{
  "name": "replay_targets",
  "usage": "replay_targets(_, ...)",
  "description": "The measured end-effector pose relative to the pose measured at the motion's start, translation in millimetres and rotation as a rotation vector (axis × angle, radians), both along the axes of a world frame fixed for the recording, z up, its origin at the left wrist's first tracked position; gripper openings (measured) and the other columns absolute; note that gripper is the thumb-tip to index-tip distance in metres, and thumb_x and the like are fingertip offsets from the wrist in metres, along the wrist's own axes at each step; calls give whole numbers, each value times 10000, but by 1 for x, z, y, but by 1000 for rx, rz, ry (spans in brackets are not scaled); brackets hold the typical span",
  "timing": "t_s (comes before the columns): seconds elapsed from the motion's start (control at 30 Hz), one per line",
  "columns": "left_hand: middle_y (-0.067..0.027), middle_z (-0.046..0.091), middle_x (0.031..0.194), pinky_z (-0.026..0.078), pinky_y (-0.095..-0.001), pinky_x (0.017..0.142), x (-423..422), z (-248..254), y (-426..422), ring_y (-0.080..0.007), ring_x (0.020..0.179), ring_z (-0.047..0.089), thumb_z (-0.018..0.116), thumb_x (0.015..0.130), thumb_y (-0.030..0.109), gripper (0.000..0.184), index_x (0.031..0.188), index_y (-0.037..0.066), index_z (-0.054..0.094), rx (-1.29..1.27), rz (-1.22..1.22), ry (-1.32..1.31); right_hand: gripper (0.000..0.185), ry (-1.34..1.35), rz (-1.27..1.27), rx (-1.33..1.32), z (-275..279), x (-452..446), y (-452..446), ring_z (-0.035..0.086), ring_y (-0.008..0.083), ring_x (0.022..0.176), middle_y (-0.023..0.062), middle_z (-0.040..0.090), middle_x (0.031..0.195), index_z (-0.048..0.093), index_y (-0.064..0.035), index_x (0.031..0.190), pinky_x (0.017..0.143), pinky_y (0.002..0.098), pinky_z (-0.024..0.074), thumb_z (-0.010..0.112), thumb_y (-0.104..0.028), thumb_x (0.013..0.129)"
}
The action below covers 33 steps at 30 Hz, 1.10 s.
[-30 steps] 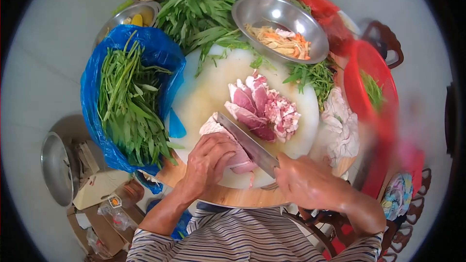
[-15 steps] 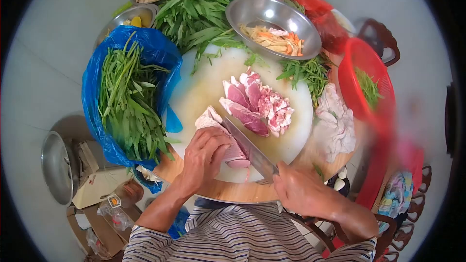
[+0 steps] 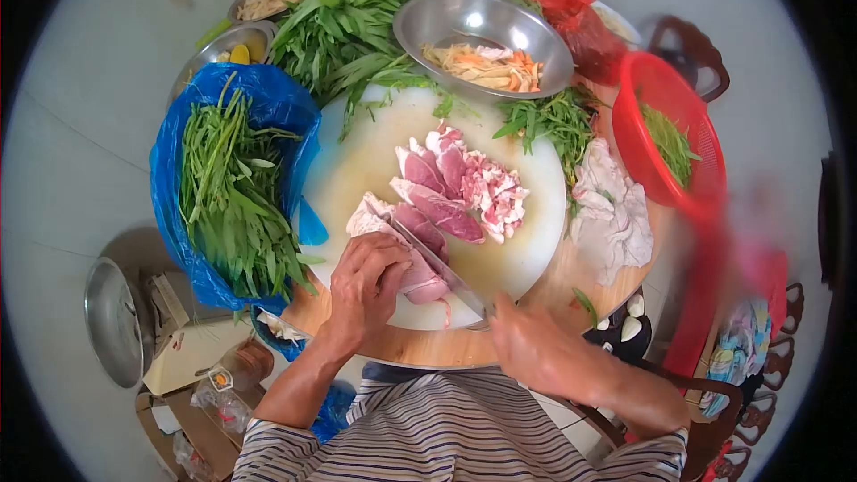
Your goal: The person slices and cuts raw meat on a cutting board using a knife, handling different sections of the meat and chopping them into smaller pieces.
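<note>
A piece of raw meat [image 3: 422,283] with a pale fatty edge lies on the round white cutting board [image 3: 344,165]. My left hand [image 3: 366,278] presses on it from the left, fingers curled. In my right hand [image 3: 536,346], slightly blurred, is the handle of a kitchen knife [image 3: 446,273]. Its blade runs diagonally through the meat, close to my left fingertips, with a cut slice [image 3: 421,228] along its right side. Above lie several larger meat slices [image 3: 439,205] beside a small heap of chopped meat [image 3: 496,196].
A blue plastic bag [image 3: 168,174] of leafy greens stands left. Behind the board are more greens [image 3: 344,31] and a steel bowl [image 3: 415,22] with shredded food. To the right are a pale crumpled cloth-like piece [image 3: 611,214] and a red basket [image 3: 629,125].
The knife has shifted left from the meat's right edge into the meat, and a slice now lies right of the blade. My left hand stays on the meat. The whole view has shifted slightly.
</note>
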<state>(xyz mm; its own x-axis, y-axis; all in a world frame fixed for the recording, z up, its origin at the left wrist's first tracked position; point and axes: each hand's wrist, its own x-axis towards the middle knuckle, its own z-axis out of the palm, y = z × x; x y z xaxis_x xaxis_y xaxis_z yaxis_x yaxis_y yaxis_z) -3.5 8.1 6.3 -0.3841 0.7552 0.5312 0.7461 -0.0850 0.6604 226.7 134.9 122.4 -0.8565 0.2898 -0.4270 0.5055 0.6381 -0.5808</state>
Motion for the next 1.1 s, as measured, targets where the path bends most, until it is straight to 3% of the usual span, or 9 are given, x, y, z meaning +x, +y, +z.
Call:
replay_targets(0.33, -129, 763, 1047, 578, -440, 950, -1, 2, -5, -340, 1072, 733, 815, 788, -101, 238, 965, 33, 731, 3, -22, -50, 188, 241, -58, 226, -35, -71, -1, 763, 470, 691, 308, 714, 727, 593, 119, 1020, 609, 536, 612, 601, -63, 975)
replay_targets(0.4, -127, 763, 1050, 578, -439, 955, -1, 3, -5, -339, 1073, 734, 818, 790, -95, 230, 960, 32, 730, 12, -22, -54, 239, 187, -39, 220, -38, -65, 20, 728, 515, 711, 327, 695, 746, 593, 95, 1098, 672, 586, 586, 572, -141, 1064)
replay_targets(0.53, -125, 754, 1024, 587, -438, 945, 1, 3, -6, -341, 1044, 735, 793, 805, -88, 213, 979, 19, 729, 43, 6, -29, 279, 149, -134, 281, -15, -32, 44, 701, 535, 705, 319, 678, 712, 605, 102, 1148, 686, 619, 551, 597, -164, 1064)
replay_targets(0.73, -117, 765, 1035, 587, -453, 960, -10, 7, -9, -341, 1059, 743, 776, 835, -76, 204, 1008, 24, 733, 30, -68, -109, 237, 158, -201, 262, 5, -41, 21, 713, 538, 707, 298, 679, 690, 547, 57, 1068, 659, 633, 567, 535, -178, 1089)
replay_targets(0.8, -132, 771, 1096, 587, -435, 971, -18, 7, -12, -332, 1110, 735, 807, 791, -98, 281, 1034, 22, 731, 91, -45, 55, 227, 159, -155, 268, 1, -52, 16, 714, 531, 693, 294, 676, 679, 519, 47, 1036, 641, 627, 567, 550, -174, 1080)
replay_targets(0.87, -134, 771, 1106, 589, -433, 969, -21, 13, -11, -334, 1111, 735, 802, 792, -100, 290, 1044, 20, 727, 33, -10, 40, 222, 148, -153, 116, -7, -62, 14, 662, 591, 719, 360, 665, 754, 571, 65, 1111, 699, 668, 506, 568, -156, 1081)
replay_targets(0.93, -137, 771, 1117, 590, -432, 966, -24, 12, -11, -337, 1111, 735, 798, 792, -102, 298, 1054, 18, 723, -24, 28, 23, 216, 147, -123, 98, -23, -67, 15, 666, 596, 739, 365, 673, 782, 555, 57, 1070, 701, 670, 510, 550, -158, 1086)
replay_targets(1.0, -135, 747, 1209, 592, -445, 945, -27, 6, -13, -356, 1119, 720, 768, 804, -72, 335, 1117, 36, 720, -59, -23, -15, 178, 214, -60, 173, -31, -69, 17, 729, 505, 671, 326, 683, 690, 553, 83, 1018, 640, 589, 591, 578, -92, 1035)
replay_targets(1.1, -136, 751, 1189, 595, -445, 933, -29, 6, -12, -358, 1108, 721, 759, 812, -69, 327, 1117, 39, 718, -73, -63, -14, 201, 184, -64, 107, -26, -79, 19, 752, 507, 722, 338, 701, 733, 562, 100, 1054, 662, 573, 612, 627, -83, 1004)
